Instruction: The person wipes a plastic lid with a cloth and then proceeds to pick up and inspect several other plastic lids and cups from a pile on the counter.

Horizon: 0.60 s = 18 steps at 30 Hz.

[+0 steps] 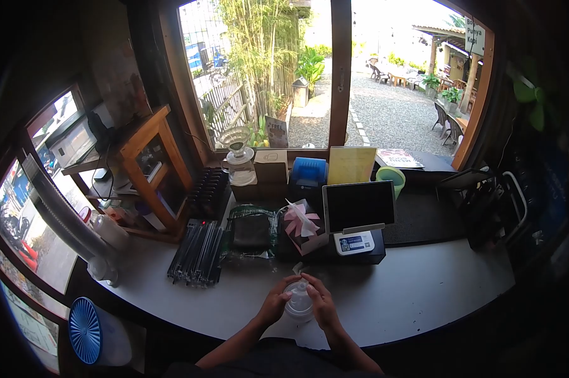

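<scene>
A round, clear plastic cup [299, 309] is between my hands near the counter's front edge, seen from above. My left hand [275, 301] curls around its left side. My right hand [322, 303] holds the right side, and the fingertips of both hands nearly meet at the far rim. Whether a separate lid sits on the cup, I cannot make out. Just beyond the fingertips is a dark box with a pink ribbon [301, 222]. To its right, a tablet [358, 206] stands on a black base.
Wrapped black straws [196, 253] and a green-edged plastic packet [251, 230] lie to the left on the grey counter [423, 286]. Behind are a glass coffee dripper [237, 154] and a blue box [308, 172]. A blue-lidded container [86, 331] stands low at left.
</scene>
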Available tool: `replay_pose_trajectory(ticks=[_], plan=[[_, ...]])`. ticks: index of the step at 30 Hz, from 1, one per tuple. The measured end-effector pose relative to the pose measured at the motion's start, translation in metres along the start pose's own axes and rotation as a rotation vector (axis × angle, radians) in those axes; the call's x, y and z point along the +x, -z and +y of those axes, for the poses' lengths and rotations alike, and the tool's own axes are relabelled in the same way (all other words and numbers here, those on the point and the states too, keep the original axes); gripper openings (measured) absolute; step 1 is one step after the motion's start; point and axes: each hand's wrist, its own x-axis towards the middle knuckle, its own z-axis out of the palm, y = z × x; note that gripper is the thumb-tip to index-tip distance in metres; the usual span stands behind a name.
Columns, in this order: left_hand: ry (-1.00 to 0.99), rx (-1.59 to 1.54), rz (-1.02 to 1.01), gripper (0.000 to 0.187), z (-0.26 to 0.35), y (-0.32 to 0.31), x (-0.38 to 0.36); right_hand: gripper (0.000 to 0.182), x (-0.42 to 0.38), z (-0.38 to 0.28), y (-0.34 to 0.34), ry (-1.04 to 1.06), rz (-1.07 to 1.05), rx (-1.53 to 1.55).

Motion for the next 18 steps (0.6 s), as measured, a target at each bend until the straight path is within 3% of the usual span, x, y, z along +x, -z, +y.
replay_pose_trajectory(ticks=[4,7,18], plan=[[0.022,-0.068,-0.006,0.059,-0.006,0.001,-0.001,0.040,-0.001,-0.005,-0.001,-0.010,0.009,-0.020],[-0.313,0.292,0.103,0.053,0.008,-0.009,0.002,0.041,-0.001,-0.008,-0.002,-0.059,-0.019,0.108],[-0.278,0.243,0.027,0.049,0.004,-0.005,-0.001,0.040,-0.007,-0.008,-0.002,-0.034,0.030,0.132]])
